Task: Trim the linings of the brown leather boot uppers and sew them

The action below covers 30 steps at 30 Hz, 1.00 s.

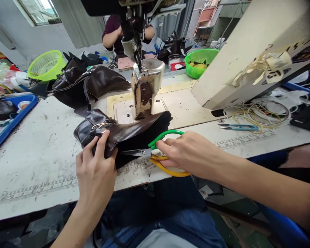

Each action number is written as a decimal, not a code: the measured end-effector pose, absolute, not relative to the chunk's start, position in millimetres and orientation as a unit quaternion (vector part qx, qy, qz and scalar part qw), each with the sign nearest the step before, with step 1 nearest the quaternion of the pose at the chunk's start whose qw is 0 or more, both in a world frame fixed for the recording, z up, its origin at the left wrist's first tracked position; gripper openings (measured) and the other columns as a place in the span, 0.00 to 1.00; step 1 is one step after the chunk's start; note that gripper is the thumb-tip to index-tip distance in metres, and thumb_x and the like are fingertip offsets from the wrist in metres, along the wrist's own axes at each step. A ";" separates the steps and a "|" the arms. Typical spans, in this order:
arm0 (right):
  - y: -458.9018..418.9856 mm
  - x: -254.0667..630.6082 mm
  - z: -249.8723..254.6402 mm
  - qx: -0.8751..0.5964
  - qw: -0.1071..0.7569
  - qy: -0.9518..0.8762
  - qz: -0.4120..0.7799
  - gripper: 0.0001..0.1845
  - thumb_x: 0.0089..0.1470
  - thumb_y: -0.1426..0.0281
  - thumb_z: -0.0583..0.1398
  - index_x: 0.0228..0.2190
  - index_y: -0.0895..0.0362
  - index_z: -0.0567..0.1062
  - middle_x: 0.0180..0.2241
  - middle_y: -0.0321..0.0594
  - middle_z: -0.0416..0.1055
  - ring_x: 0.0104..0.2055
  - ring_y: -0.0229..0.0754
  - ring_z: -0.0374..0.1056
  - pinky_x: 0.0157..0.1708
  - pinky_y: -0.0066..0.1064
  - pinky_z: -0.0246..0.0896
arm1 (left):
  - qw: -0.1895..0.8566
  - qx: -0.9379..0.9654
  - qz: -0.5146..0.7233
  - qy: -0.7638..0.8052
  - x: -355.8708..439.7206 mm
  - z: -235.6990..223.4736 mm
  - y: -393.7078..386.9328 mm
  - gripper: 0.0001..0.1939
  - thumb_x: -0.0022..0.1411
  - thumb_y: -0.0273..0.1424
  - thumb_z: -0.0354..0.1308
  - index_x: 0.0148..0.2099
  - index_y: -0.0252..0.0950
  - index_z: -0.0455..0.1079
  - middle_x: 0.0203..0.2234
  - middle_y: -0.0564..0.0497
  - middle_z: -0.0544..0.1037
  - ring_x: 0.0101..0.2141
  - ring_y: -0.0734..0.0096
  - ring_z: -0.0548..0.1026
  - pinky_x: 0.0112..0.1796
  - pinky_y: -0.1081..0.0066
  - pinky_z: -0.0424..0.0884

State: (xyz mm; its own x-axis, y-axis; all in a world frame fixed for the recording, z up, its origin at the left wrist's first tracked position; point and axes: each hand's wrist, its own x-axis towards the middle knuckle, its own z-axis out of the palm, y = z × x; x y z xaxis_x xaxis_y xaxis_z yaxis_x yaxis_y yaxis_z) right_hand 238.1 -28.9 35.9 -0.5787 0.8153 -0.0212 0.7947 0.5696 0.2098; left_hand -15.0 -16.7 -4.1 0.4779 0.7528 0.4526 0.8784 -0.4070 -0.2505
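Observation:
A dark brown leather boot upper (134, 132) with straps and a metal buckle lies on the white table, close to the sewing machine post. My left hand (96, 163) grips its buckled end, fingers on top of the leather and the thumb out of sight. Scissors (144, 152) with one green and one yellow handle are in my right hand (182, 155), whose fingers sit in the handles. The blades point left along the upper's near edge, over its black lining; their tips are hidden by the leather or my left hand.
Above the upper stands the sewing machine post (146, 91). More boot uppers (103, 82) lie behind at left. Blue thread snips (239, 127) and coiled cord (268, 112) rest at right. A green basket (200, 55) and a person (113, 38) are across the table.

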 end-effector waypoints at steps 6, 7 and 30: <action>-40.1 241.7 24.2 0.469 0.003 0.878 0.098 0.08 0.58 0.66 0.63 0.30 0.57 0.71 0.22 0.36 0.71 0.21 0.41 0.67 0.21 0.33 0.34 | 0.218 -0.832 -0.145 -0.489 -16.9 -2.5 -16.7 0.13 0.68 0.29 0.57 0.31 0.35 0.77 0.65 0.43 0.66 0.57 0.40 0.68 0.47 0.48 0.70; -41.9 243.9 22.1 0.480 -0.013 0.872 0.095 0.11 0.59 0.63 0.63 0.30 0.57 0.70 0.22 0.35 0.70 0.20 0.41 0.66 0.21 0.33 0.34 | 0.217 -0.835 -0.141 -0.485 -17.1 -2.5 -17.1 0.14 0.68 0.29 0.57 0.29 0.35 0.77 0.65 0.43 0.65 0.58 0.39 0.68 0.47 0.48 0.70; -44.5 238.3 9.0 0.475 -0.044 0.875 0.088 0.12 0.59 0.63 0.64 0.33 0.59 0.72 0.24 0.36 0.72 0.23 0.41 0.70 0.22 0.33 0.35 | 0.213 -0.844 -0.153 -0.468 -22.1 -5.1 -19.0 0.15 0.68 0.29 0.55 0.28 0.35 0.76 0.66 0.43 0.63 0.61 0.39 0.65 0.49 0.49 0.69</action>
State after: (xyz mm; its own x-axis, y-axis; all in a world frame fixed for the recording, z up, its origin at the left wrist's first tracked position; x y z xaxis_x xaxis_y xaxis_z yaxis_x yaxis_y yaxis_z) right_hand 238.3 -44.5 9.0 -0.5456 0.8227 0.1597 0.8380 0.5339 0.1126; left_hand -22.1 -19.0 -5.1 0.5144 0.7253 0.4575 0.8555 -0.4708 -0.2155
